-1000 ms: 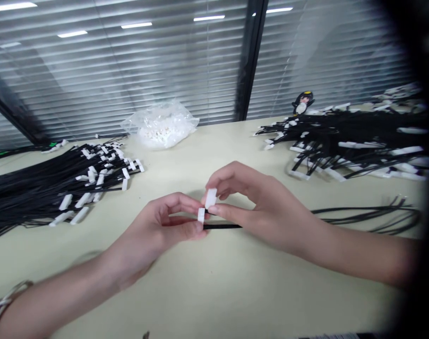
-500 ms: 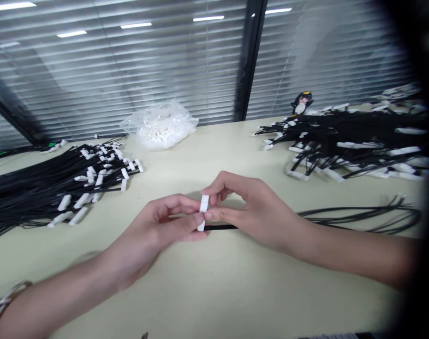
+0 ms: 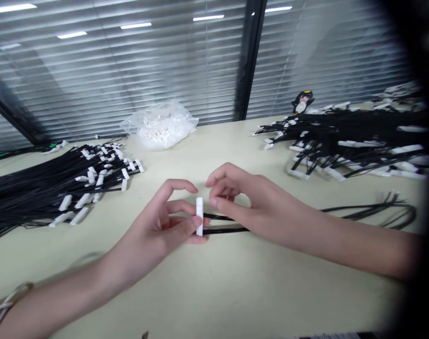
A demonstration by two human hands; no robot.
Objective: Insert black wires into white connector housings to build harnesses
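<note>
Between the thumb and fingers of my left hand point(image 3: 170, 219) is a white plastic connector point(image 3: 199, 209), held upright above the table. Black wires point(image 3: 223, 231) run from its right side, in an upper and a lower group, and pass behind my right hand point(image 3: 241, 193). That hand is just right of the connector, apart from it. Its thumb and forefinger are spread, and nothing shows between them. Farther right, the loose wire ends point(image 3: 391, 202) lie in a bend on the table.
A bundle of black wires with white connectors point(image 3: 80, 183) lies at the left. Another wire pile point(image 3: 341, 136) is at the right, with a small penguin figure point(image 3: 302, 102) behind it. A clear plastic bag point(image 3: 161, 127) of small white pieces sits by the window blinds.
My right hand has let go of the connector and moved slightly right, its fingers parting. My left forefinger has lifted off, while the thumb keeps its hold. The loose wires have shifted a little.
</note>
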